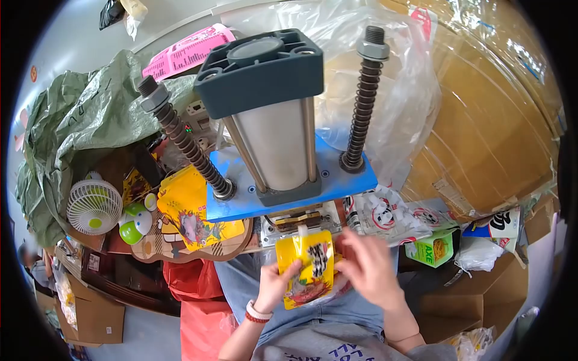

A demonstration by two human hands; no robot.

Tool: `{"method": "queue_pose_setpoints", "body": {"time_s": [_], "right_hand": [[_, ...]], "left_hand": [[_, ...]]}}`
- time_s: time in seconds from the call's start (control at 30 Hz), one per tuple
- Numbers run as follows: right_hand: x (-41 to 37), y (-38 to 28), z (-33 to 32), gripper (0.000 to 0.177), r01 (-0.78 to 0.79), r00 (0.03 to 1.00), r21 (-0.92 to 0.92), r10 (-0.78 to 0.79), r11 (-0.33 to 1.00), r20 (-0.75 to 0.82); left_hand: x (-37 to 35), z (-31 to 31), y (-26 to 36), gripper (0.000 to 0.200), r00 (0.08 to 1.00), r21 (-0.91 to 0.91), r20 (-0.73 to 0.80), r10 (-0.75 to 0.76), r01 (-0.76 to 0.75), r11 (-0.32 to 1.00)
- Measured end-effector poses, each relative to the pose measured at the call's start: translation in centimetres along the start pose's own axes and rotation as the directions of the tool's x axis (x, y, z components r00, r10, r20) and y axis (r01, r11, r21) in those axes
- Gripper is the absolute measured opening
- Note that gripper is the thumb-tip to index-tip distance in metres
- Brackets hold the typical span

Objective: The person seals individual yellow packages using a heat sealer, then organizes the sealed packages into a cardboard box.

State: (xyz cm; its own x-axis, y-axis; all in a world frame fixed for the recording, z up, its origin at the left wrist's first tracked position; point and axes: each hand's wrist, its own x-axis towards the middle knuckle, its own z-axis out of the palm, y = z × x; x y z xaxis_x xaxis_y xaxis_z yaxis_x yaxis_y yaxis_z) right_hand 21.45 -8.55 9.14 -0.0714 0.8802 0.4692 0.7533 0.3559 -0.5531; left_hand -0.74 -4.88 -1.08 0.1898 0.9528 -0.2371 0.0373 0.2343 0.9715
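Observation:
A yellow spouted pouch with dark lettering and a picture of food on its front hangs in front of the press. My left hand pinches its left edge, thumb on the front face. The pouch's pale spout points up at the metal fixture under the blue plate. Beside the pouch's right edge is my right hand, its fingers apart and a little blurred. Whether its thumb touches the pouch is hard to see. Something pinkish below that hand is mostly hidden.
The press cylinder rises between two spring-wrapped rods. Several flat yellow pouches lie on the left, near a white fan and a green-white figure. Printed plastic bags, a green AXE carton and a large cardboard box are on the right.

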Motion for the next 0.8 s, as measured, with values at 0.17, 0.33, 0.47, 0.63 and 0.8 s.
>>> {"method": "queue_pose_setpoints", "body": {"time_s": [0.17, 0.33, 0.47, 0.63, 0.8], "right_hand": [[0.9, 5.5, -0.5, 0.030, -0.300, 0.948, -0.543, 0.181, 0.784, -0.263], [-2.6, 9.1, 2.5, 0.022, -0.261, 0.944, -0.358, 0.314, 0.897, 0.097], [-2.8, 8.4, 0.9, 0.020, -0.246, 0.956, -0.179, 0.269, 0.953, 0.117], [-2.4, 6.3, -1.0, 0.031, -0.386, 0.917, 0.253, 0.398, 0.887, 0.003], [-1.1, -0.7, -1.1, 0.033, 0.127, 0.974, 0.069, -0.112, 0.989, -0.197]], "left_hand": [[4.5, 0.1, 1.9, 0.021, 0.994, -0.375, 0.014, -0.105, 0.102, 0.921], [5.0, -0.5, 1.7, 0.027, 0.993, -0.357, 0.049, -0.107, 0.118, 0.926], [5.5, -6.9, 3.4, 0.072, 0.811, 0.701, -0.257, 0.526, -0.218, 0.679], [3.3, -13.1, -1.4, 0.083, 0.862, 0.976, 0.091, 0.498, -0.176, 0.127], [-0.7, -10.9, -0.6, 0.031, 0.780, 0.719, -0.163, 0.604, -0.325, 0.614]]}}
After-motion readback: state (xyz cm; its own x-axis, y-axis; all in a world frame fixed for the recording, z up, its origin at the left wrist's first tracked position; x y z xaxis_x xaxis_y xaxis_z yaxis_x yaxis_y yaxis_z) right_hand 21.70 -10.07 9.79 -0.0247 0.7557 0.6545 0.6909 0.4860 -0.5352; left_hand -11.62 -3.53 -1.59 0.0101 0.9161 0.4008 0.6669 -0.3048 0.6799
